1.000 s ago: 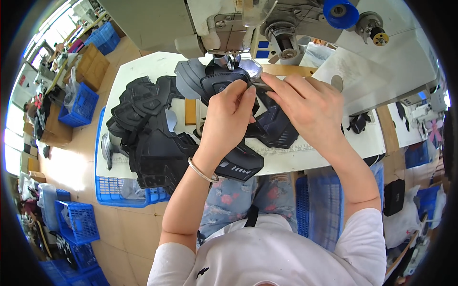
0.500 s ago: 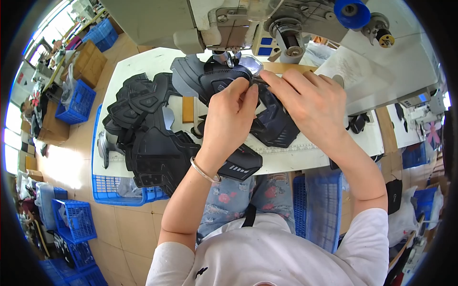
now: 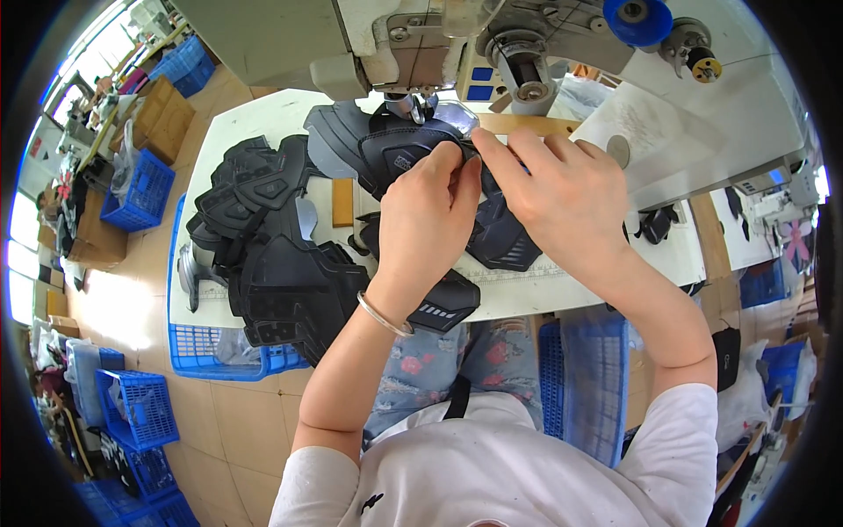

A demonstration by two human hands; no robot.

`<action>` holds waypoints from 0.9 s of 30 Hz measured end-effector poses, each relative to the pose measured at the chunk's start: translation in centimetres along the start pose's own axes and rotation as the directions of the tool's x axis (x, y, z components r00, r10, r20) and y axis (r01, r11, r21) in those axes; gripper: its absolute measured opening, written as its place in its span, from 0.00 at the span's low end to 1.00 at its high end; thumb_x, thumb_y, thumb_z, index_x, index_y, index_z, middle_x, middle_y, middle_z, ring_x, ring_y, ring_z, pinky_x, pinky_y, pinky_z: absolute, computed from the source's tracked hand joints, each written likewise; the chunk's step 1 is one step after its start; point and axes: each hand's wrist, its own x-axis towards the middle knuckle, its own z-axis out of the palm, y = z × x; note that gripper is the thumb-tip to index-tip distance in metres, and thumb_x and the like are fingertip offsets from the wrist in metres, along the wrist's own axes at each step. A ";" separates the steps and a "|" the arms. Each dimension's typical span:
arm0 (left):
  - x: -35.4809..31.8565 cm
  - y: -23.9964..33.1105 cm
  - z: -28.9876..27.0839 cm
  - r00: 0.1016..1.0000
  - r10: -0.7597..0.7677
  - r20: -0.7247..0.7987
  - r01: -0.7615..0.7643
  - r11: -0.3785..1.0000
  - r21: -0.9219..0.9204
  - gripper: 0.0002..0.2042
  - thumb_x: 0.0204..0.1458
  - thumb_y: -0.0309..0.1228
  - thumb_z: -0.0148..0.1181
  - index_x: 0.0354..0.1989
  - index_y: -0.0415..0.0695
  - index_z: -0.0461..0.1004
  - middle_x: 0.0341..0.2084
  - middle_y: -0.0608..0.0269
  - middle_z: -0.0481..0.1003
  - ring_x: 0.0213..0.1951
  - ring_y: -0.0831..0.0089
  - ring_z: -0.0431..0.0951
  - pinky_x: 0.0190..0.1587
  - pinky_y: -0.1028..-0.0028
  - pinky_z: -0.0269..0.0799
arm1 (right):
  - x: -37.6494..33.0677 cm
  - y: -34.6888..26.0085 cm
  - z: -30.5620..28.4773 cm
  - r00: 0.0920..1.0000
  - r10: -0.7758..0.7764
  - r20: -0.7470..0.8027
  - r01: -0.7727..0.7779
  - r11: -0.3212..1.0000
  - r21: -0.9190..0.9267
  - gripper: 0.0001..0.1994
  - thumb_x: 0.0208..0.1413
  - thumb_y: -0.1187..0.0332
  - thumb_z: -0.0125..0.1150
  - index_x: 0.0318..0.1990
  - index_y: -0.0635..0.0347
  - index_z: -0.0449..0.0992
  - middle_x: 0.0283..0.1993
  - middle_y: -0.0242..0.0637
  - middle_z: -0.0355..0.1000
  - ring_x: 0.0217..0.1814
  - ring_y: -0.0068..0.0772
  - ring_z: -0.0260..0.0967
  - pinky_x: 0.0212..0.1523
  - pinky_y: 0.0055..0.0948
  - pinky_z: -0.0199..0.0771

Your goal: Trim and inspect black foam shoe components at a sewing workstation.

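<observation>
A black shoe upper with a grey layered end lies beneath the presser foot of a sewing machine. At its right edge, my left hand is closed in a pinch, thumb and forefinger together on the material. My right hand curls over the same edge from the right, its forefinger tip close to my left fingers; its thumb is hidden. Below my hands another dark upper shows in part. To the left, a heap of black shoe uppers covers the table.
The machine head hangs low over the far side of the white table. A thread spool stands right of the needle. Blue crates sit below the table's left edge, and more crates stand on the floor at left.
The upper and both my hands have shifted slightly to the left under the presser foot. My left wrist has turned a little; both hands stay at the same edge.
</observation>
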 end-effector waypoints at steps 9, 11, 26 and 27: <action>0.1 -0.4 -0.8 0.997 0.064 0.043 -0.069 0.989 0.131 0.11 0.59 0.31 0.54 0.27 0.38 0.64 0.19 0.52 0.70 0.22 0.54 0.73 0.26 0.62 0.67 | 0.4 0.7 0.7 0.999 -0.025 -0.039 0.028 0.996 0.081 0.11 0.39 0.67 0.64 0.35 0.52 0.77 0.24 0.24 0.65 0.22 0.23 0.69 0.19 0.23 0.66; -0.1 -1.1 -1.0 0.991 -0.048 0.126 0.076 0.971 -0.225 0.13 0.62 0.32 0.52 0.27 0.38 0.64 0.18 0.59 0.70 0.21 0.68 0.74 0.27 0.69 0.68 | -0.4 1.0 1.5 1.000 -0.022 0.000 0.022 0.991 0.135 0.11 0.40 0.67 0.63 0.35 0.51 0.77 0.25 0.24 0.66 0.22 0.23 0.70 0.20 0.23 0.67; 0.0 -1.3 -1.0 0.982 -0.067 0.179 0.135 0.907 -0.398 0.14 0.65 0.32 0.49 0.26 0.39 0.63 0.19 0.65 0.70 0.24 0.80 0.71 0.31 0.77 0.69 | 0.1 0.7 0.4 0.998 -0.001 -0.063 0.009 0.992 0.128 0.17 0.37 0.68 0.64 0.40 0.51 0.79 0.30 0.24 0.67 0.22 0.22 0.68 0.23 0.22 0.68; 0.0 -1.4 -1.0 0.981 -0.068 0.179 0.136 0.907 -0.399 0.14 0.65 0.32 0.49 0.26 0.39 0.63 0.19 0.65 0.70 0.24 0.80 0.71 0.31 0.77 0.69 | 0.1 0.7 0.4 0.999 0.003 -0.036 0.002 0.992 0.125 0.17 0.37 0.68 0.64 0.40 0.52 0.79 0.29 0.24 0.66 0.22 0.22 0.68 0.23 0.22 0.68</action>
